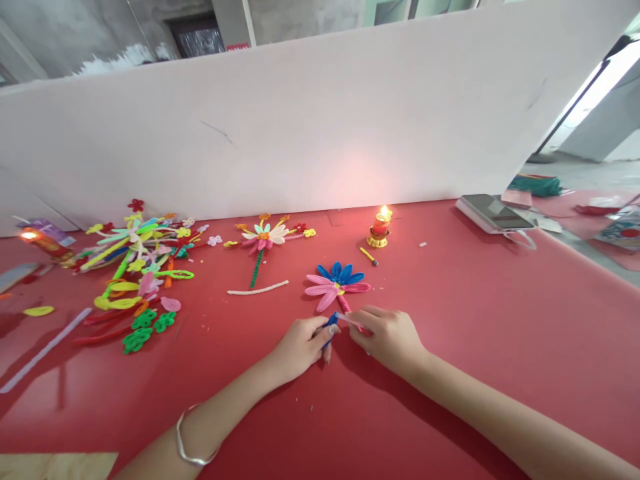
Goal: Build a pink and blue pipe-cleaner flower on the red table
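Note:
My left hand (307, 343) is closed on a blue pipe-cleaner piece (331, 325), mostly covered by the fingers. My right hand (387, 337) pinches a thin, translucent whitish stick (347, 319), perhaps a glue stick. Its tip meets or nearly meets the top of the blue piece. Just beyond both hands lies a pipe-cleaner flower (338, 287) with blue and pink petals and a yellow centre. Its pink stem (344, 304) runs toward my right hand, where the lower end is hidden.
A lit red candle (381, 228) burns behind the flower, near a short yellow stub (369, 257). A finished-looking flower (263, 237) with a green stem lies left. Further left are piled pipe-cleaner pieces (133, 250) and another lit candle (47, 245). A phone (495, 213) rests at right, before a white panel (280, 133).

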`<state>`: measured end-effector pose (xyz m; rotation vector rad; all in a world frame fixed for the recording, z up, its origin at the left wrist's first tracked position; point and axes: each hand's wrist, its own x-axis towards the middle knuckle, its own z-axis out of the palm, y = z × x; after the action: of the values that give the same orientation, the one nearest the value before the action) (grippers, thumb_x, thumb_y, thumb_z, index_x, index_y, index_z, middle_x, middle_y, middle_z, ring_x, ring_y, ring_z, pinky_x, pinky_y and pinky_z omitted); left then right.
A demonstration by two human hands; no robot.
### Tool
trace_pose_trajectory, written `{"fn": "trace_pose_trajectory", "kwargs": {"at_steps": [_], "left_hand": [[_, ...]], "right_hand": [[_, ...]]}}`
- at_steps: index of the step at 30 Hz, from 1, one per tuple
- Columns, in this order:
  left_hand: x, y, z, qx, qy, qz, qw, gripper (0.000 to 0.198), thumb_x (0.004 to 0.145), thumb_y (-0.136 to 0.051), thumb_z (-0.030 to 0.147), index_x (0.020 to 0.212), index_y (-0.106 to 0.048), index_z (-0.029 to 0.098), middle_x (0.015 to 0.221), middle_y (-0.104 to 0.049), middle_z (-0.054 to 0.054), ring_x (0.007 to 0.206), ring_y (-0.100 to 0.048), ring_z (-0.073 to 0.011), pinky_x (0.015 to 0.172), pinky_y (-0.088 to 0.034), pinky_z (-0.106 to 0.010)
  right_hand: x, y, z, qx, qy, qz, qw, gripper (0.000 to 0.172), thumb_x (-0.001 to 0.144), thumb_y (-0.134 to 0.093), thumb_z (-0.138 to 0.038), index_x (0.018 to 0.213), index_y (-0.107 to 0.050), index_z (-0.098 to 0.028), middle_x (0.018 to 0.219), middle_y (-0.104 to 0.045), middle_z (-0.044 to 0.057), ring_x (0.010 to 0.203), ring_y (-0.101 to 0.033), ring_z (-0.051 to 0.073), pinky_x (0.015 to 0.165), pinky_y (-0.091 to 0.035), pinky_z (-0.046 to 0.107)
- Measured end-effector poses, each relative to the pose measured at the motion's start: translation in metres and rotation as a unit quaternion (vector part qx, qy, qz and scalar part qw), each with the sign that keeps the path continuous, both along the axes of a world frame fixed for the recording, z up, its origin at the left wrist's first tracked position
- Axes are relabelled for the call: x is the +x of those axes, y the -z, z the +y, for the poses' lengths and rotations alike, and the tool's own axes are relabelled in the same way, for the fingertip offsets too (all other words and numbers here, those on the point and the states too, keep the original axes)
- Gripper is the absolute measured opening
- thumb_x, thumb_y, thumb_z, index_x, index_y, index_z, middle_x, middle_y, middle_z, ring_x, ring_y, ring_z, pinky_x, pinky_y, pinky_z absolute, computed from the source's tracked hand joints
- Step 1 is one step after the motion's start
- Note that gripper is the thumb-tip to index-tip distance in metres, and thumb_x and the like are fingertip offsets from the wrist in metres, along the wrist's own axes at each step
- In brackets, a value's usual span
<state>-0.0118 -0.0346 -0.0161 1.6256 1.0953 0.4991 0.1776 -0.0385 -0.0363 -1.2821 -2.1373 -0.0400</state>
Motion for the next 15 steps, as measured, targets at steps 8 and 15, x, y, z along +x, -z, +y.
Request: {"fn": "trace_pose_trajectory", "kwargs": {"at_steps": [8,15], "left_hand": [[0.0,-0.0001,-0.0003,0.018,0.003,0.014,1.0,0.039,0.088,-0.037,0.049,0.077,-0.054,0.016,0.052,-0.056,0.002,0.043,-0.042,-0.0083,0.048,-0.031,-0.021],[0.0,-0.0032,-0.0015,0.038,0.013,0.028,0.999,0.037,0.089,-0.036,0.047,0.073,-0.051,0.017,0.051,-0.055,0.002,0.044,-0.043,-0.0087,0.05,-0.032,-0.021]], "right_hand": [[-0.0002,-0.0012,-0.0004,0.043,0.004,-0.042,0.998,0.024,0.079,-0.044,-0.017,0.059,-0.058,-0.018,0.05,-0.049,-0.001,0.042,-0.03,0.006,0.045,-0.013,0.023],[0.0,-0.0035,-0.0009,0.061,0.004,-0.074,0.995,0.027,0.08,-0.042,-0.016,0.057,-0.056,-0.018,0.047,-0.046,-0.001,0.042,-0.027,0.007,0.045,-0.013,0.023]]}}
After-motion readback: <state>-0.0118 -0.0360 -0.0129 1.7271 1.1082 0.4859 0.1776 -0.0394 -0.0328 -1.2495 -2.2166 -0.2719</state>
